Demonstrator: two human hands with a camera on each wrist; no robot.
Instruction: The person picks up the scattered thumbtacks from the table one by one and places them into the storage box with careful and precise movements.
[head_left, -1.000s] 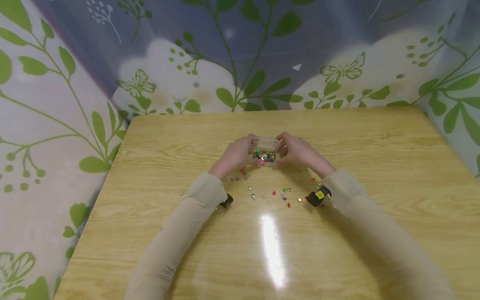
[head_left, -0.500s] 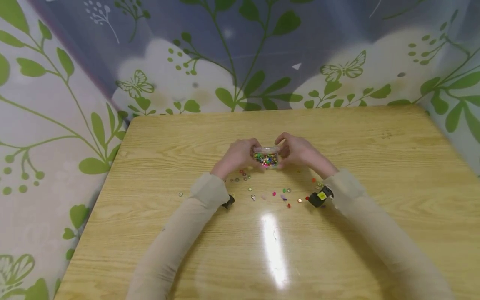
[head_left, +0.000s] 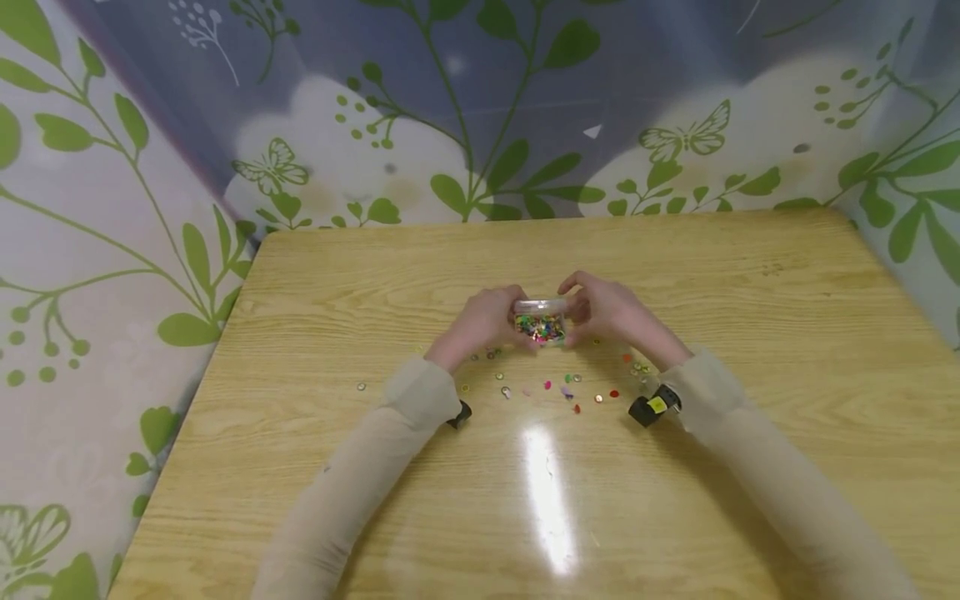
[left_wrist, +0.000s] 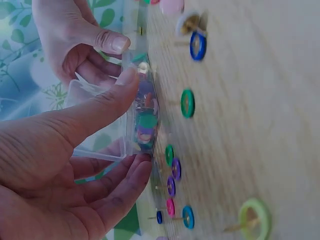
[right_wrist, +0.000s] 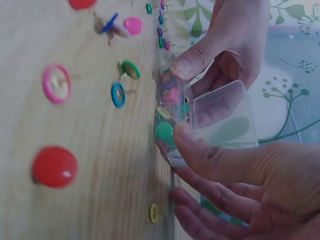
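A small clear plastic box [head_left: 540, 328] of colourful thumbtacks stands near the middle of the table, its hinged lid [right_wrist: 226, 114] raised at the back. My left hand [head_left: 489, 320] grips its left end, thumb on the front edge and fingers behind. At the right end my right hand [head_left: 606, 310] holds it with the thumb against the front edge. In the left wrist view, tacks in green, purple and pink show through the wall of the box. Loose thumbtacks lie in front of it, among them a red one [right_wrist: 55, 166] and a green one [left_wrist: 187, 103].
The wooden table [head_left: 360, 275] meets a leaf-patterned wall covering [head_left: 517, 100] at the back and left. Several more tacks are strewn between my forearms, with a lone tack [head_left: 362, 386] farther left. Black straps with small devices sit at both wrists.
Both hands have brought the box slightly towards me and to the right. The lid, tall in the head view a second ago, now shows as a narrow strip.
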